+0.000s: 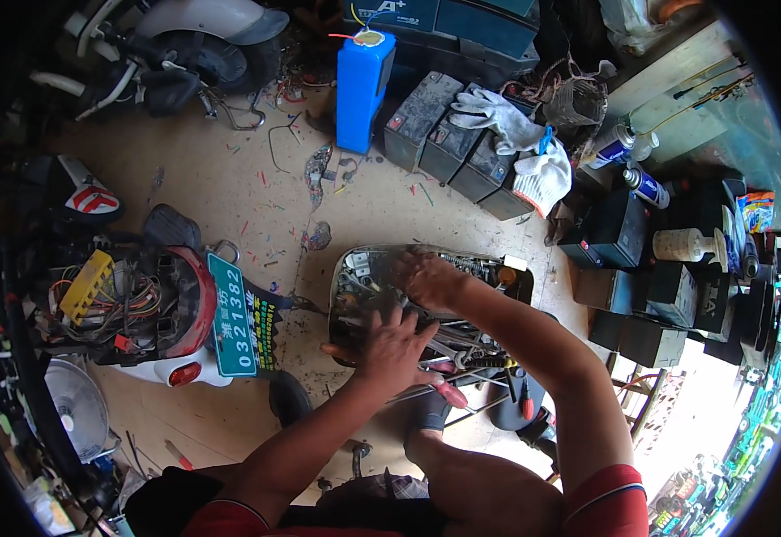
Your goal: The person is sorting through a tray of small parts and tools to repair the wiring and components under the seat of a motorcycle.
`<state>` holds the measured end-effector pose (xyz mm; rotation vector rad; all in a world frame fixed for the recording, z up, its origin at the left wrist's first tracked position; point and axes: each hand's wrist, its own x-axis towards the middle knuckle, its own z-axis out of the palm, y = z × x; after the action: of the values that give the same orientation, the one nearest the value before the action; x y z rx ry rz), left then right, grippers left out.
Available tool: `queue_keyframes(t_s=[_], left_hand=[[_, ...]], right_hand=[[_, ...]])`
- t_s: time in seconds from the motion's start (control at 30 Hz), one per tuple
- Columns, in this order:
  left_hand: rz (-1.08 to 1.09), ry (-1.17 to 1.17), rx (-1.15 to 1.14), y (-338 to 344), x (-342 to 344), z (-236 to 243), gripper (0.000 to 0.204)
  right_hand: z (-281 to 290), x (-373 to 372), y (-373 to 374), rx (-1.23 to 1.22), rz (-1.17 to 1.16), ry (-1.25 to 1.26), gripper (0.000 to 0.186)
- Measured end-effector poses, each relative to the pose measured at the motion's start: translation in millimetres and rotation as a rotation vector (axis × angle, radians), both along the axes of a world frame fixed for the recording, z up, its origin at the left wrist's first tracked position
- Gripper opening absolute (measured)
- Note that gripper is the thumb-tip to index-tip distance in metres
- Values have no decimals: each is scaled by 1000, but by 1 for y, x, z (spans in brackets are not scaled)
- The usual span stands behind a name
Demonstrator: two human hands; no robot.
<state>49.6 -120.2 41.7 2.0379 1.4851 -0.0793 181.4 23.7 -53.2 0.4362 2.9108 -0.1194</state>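
Observation:
A tray of tools and small metal parts [341,345] stands on the floor in front of me. My left hand [388,349] is over its near left part, fingers spread. Close to that thumb lies a screwdriver with a red handle [448,391]. My right hand [431,281] reaches down into the far side of the tray, among loose hardware; its fingertips are dark and blurred, so whatever they touch is hidden. Several wrenches and rods [466,343] lie in the tray's right half. A red and black handle [526,404] sticks out at the near right.
On the left is an electric scooter's rear with exposed wiring [126,304] and a green plate [231,313]. A blue battery pack [363,98] stands beyond the tray, beside black batteries [422,116] with grey-white gloves [498,116] on top. More batteries [610,228] and spray cans [645,186] sit right.

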Motion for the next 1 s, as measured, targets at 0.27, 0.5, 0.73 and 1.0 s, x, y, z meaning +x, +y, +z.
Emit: queue_keyframes(t_s=[0.27, 0.5, 0.73, 1.0], left_hand=[[17, 35, 77, 0, -4, 12, 94], [21, 0, -28, -1, -2, 9, 98], [18, 8, 10, -1, -3, 9, 96], [30, 35, -47, -1, -4, 11, 98]], right_hand=[[22, 32, -8, -211, -97, -148, 62], [57, 97, -15, -153, -305, -370, 55], [57, 90, -13, -220, -238, -5, 24], [-23, 3, -12, -77, 10, -112, 58]])
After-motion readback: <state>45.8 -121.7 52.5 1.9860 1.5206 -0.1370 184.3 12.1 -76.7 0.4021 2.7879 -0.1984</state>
